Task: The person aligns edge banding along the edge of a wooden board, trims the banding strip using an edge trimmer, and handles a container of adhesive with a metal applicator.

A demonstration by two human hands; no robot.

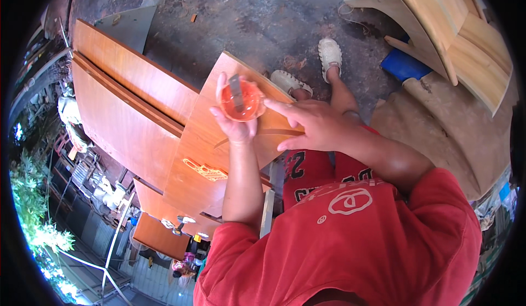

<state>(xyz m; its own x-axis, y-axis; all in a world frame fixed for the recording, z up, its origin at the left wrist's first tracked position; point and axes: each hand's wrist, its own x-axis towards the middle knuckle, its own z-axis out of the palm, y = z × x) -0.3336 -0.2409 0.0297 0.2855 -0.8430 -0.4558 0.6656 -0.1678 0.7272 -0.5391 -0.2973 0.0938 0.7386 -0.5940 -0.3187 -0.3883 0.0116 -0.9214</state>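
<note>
Left hand (241, 131) is cupping orange bowl (251, 103) from below, fingers half curled around its sides; flat grey blade (236, 89) is leaning inside. Right hand (318, 124) is pointing index finger beside bowl's rim, thumb spread, gripping nothing visible. Bowl is hovering over wooden panel (204, 141).

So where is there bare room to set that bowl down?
Left of the left hand and orange bowl, the wooden panel looks bare up to the neighbouring panels; the dark floor is mostly bare between the grey sheet and clogs. Crowded: right side, with curved boards and brown sheeting.
</note>
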